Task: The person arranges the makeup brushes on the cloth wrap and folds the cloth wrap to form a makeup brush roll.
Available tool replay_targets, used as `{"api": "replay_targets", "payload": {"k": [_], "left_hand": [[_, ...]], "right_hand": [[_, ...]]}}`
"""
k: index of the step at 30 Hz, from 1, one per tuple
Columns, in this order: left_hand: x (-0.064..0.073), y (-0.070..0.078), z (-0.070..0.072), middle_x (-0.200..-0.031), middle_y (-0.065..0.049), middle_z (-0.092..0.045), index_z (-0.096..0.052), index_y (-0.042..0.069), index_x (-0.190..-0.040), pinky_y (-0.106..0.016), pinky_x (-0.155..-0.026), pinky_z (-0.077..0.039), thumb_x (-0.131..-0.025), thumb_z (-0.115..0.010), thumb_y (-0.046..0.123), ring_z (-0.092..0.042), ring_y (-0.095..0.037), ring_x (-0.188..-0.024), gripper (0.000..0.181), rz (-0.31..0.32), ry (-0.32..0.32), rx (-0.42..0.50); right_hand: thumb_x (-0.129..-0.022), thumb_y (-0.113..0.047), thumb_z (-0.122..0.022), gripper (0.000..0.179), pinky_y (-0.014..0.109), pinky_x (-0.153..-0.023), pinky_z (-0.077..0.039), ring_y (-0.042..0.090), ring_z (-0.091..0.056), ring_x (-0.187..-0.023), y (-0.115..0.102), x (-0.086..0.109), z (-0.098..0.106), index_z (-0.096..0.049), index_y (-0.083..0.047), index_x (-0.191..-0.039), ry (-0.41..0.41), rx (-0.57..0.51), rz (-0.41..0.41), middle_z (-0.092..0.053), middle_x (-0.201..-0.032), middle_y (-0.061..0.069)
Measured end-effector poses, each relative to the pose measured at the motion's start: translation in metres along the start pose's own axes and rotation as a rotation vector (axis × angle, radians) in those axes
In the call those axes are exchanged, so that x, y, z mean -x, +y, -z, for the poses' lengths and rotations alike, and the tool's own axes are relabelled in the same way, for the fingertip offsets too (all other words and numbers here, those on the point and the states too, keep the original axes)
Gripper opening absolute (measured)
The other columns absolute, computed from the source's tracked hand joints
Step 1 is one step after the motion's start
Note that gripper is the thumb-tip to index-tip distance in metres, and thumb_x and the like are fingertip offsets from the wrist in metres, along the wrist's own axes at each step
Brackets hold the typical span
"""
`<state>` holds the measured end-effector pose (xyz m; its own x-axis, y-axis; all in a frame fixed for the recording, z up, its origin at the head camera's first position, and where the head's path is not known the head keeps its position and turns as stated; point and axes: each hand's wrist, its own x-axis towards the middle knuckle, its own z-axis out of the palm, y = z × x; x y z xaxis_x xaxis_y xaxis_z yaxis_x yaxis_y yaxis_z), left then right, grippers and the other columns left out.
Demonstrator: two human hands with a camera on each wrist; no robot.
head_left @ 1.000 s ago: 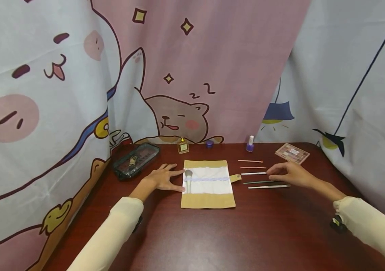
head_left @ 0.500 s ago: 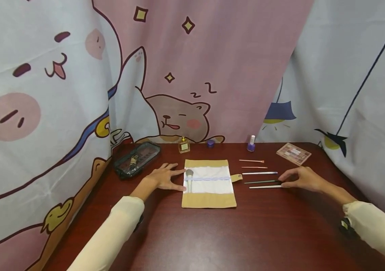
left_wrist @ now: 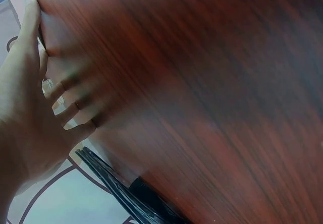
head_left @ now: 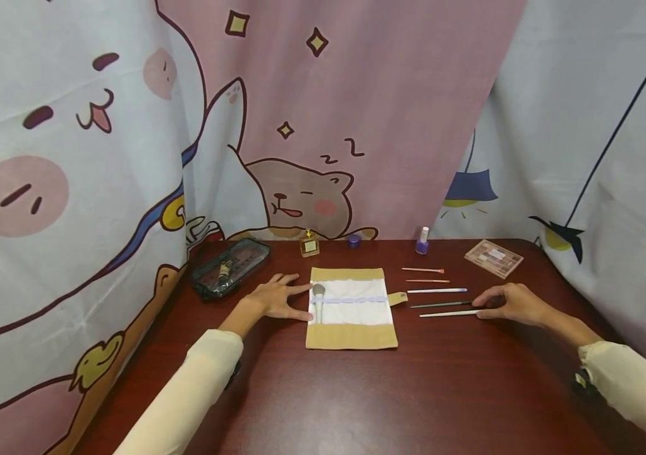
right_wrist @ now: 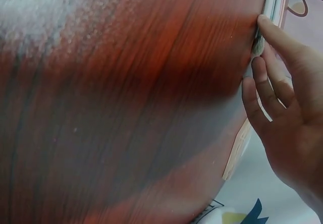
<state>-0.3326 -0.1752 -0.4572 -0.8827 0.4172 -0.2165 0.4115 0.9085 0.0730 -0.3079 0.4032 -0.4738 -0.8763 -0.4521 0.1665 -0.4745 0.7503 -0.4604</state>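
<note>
A tan-and-white brush roll (head_left: 351,336) lies unfolded on the table, with a fluffy makeup brush (head_left: 318,303) slotted at its left side. My left hand (head_left: 270,299), fingers spread, rests at the roll's left edge, thumb and index finger touching it. To the right of the roll, several slim brushes lie in a row. My right hand (head_left: 516,304) pinches the right end of the nearest one, a white makeup brush (head_left: 448,313), its bristles (right_wrist: 258,47) showing between thumb and fingers in the right wrist view. A dark green brush (head_left: 439,305) lies just behind it.
A black see-through pouch (head_left: 232,268) lies at the back left. Along the back edge stand a perfume bottle (head_left: 309,244), a small purple jar (head_left: 354,241) and purple nail polish (head_left: 422,242). An eyeshadow palette (head_left: 494,258) lies at the back right.
My right hand has moved right and nearer to me, from over the middle brushes to the end of the nearest white brush. The left hand has stayed at the roll's edge.
</note>
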Motion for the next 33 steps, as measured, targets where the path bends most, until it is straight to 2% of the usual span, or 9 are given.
{"api": "replay_targets", "payload": {"k": [6, 14, 19, 22, 27, 29, 33], "left_hand": [[-0.001, 0.001, 0.002, -0.172, -0.003, -0.022, -0.031, 0.045, -0.162, -0.064, -0.113, -0.034, -0.082, -0.057, 0.087, -0.02, -0.033, -0.156, 0.094, 0.005, -0.01, -0.007], [-0.002, 0.002, 0.001, -0.172, -0.003, -0.021, -0.031, 0.046, -0.162, -0.064, -0.114, -0.033, -0.082, -0.056, 0.087, -0.02, -0.033, -0.156, 0.093, 0.013, -0.016, -0.016], [-0.001, 0.003, 0.003, -0.172, -0.003, -0.021, -0.03, 0.046, -0.162, -0.064, -0.114, -0.033, -0.082, -0.056, 0.087, -0.02, -0.033, -0.156, 0.093, 0.014, -0.021, -0.014], [-0.001, 0.003, 0.003, -0.172, -0.002, -0.02, -0.03, 0.046, -0.162, -0.064, -0.114, -0.033, -0.082, -0.056, 0.087, -0.02, -0.033, -0.156, 0.093, 0.019, -0.025, -0.012], [-0.001, 0.002, 0.002, -0.172, -0.002, -0.02, -0.029, 0.047, -0.162, -0.064, -0.115, -0.032, -0.082, -0.055, 0.088, -0.019, -0.033, -0.157, 0.094, 0.022, -0.024, -0.009], [-0.001, 0.002, 0.001, -0.172, -0.002, -0.02, -0.03, 0.046, -0.162, -0.065, -0.114, -0.032, -0.082, -0.055, 0.088, -0.019, -0.034, -0.156, 0.094, 0.022, -0.022, -0.007], [-0.001, 0.002, -0.001, -0.173, -0.001, -0.019, -0.029, 0.047, -0.162, -0.065, -0.114, -0.032, -0.082, -0.054, 0.088, -0.018, -0.034, -0.157, 0.094, 0.027, -0.03, -0.006]], "right_hand": [[-0.084, -0.026, -0.089, 0.013, 0.026, -0.072, -0.053, 0.004, -0.066, -0.084, 0.003, 0.004, 0.0, -0.082, -0.024, -0.095, 0.009, 0.023, 0.035, -0.076, -0.093, -0.011], [-0.09, -0.032, -0.083, 0.012, 0.024, -0.073, -0.05, -0.002, -0.062, -0.085, -0.002, 0.006, 0.011, -0.079, -0.025, -0.098, -0.001, 0.001, -0.04, -0.076, -0.095, -0.014], [-0.091, -0.03, -0.083, 0.013, 0.02, -0.074, -0.046, 0.0, -0.062, -0.086, -0.008, 0.003, 0.024, -0.08, -0.023, -0.101, 0.046, -0.051, -0.073, -0.077, -0.095, -0.011], [-0.092, -0.028, -0.082, 0.016, 0.019, -0.072, -0.044, 0.002, -0.061, -0.084, -0.014, -0.002, 0.031, -0.08, -0.02, -0.106, 0.075, -0.087, -0.066, -0.078, -0.097, -0.009], [-0.096, -0.02, -0.077, 0.024, 0.023, -0.073, -0.054, 0.006, -0.071, -0.089, -0.028, -0.011, 0.036, -0.075, -0.012, -0.119, 0.089, -0.231, -0.026, -0.078, -0.104, 0.005], [-0.098, -0.016, -0.075, 0.029, 0.028, -0.075, -0.058, 0.012, -0.074, -0.092, -0.034, -0.017, 0.035, -0.071, -0.008, -0.125, 0.095, -0.327, -0.009, -0.076, -0.11, 0.012], [-0.1, -0.007, -0.07, 0.035, 0.035, -0.078, -0.061, 0.016, -0.074, -0.098, -0.046, -0.031, 0.03, -0.064, -0.001, -0.134, 0.107, -0.513, 0.029, -0.071, -0.118, 0.014]]}}
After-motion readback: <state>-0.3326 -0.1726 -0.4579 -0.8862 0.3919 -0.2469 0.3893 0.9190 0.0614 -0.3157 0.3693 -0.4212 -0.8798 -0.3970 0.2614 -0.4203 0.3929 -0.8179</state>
